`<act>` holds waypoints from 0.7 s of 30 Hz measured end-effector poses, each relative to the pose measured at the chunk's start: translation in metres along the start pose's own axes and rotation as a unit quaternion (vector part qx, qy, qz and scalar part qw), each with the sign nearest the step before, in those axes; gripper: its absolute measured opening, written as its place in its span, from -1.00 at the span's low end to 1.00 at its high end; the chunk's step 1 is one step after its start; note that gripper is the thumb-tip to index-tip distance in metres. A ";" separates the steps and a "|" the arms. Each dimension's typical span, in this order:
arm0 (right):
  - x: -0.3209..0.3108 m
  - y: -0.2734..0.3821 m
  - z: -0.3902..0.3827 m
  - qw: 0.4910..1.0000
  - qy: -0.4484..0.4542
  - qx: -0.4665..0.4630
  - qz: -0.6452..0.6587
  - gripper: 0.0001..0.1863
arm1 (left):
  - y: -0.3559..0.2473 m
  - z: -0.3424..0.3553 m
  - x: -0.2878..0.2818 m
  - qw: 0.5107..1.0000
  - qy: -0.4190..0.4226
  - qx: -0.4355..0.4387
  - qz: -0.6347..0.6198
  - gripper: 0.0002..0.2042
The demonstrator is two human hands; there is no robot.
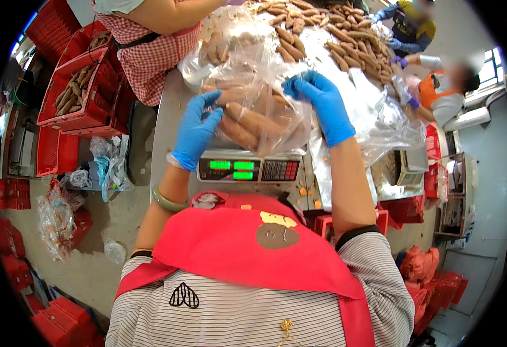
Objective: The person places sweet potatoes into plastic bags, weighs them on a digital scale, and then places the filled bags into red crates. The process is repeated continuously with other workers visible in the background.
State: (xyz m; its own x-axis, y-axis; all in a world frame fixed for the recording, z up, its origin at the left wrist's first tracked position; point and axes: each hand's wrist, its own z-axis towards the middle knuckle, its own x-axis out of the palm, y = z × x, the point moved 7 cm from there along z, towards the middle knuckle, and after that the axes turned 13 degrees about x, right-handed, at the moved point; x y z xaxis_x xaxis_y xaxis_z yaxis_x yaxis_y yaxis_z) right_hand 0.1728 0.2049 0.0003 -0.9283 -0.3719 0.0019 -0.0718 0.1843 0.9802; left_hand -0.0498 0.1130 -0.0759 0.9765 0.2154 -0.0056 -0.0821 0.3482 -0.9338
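A clear plastic bag [292,128] of long brown sweet potatoes [254,120] lies on a scale [247,168] with green-lit displays and a keypad. Both my hands wear blue gloves. At the bag's left side is my left hand [197,128], thumb and fingers apart, close to the sweet potatoes. My right hand [321,105] is at the bag's upper right with its fingertips pinched on the plastic. Behind this bag stands another clear bag [214,46] with sweet potatoes in it.
Loose sweet potatoes [354,43] are heaped across the far table. Clear plastic sheeting [369,115] covers the right side. A person in a checked apron [149,63] stands far left; others work far right. Red crates [68,115] are stacked at left, some holding sweet potatoes.
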 end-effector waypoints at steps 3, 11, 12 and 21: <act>-0.014 0.005 -0.011 0.996 -0.061 -0.057 -0.040 -0.80 | -0.012 0.003 -0.005 0.997 0.001 0.049 0.053 -0.64; -0.087 0.002 -0.044 0.955 -0.236 -0.158 0.083 -0.80 | -0.025 0.003 -0.019 0.978 -0.048 0.099 0.176 -0.49; -0.092 0.002 -0.046 0.953 -0.236 -0.162 0.097 -0.79 | -0.026 0.005 -0.015 0.978 -0.039 0.103 0.176 -0.48; -0.057 -0.002 -0.029 0.976 -0.160 -0.140 0.052 -0.60 | -0.034 0.046 0.046 0.977 0.062 0.153 0.138 -0.29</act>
State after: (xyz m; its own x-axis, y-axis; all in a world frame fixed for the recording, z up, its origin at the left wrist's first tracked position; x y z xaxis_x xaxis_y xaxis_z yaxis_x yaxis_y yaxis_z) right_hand 0.2365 0.1988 0.0037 -0.9949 -0.0522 0.0859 0.0893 -0.0663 0.9938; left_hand -0.0111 0.1531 -0.0284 0.9240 0.2337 -0.3028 -0.3825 0.5523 -0.7408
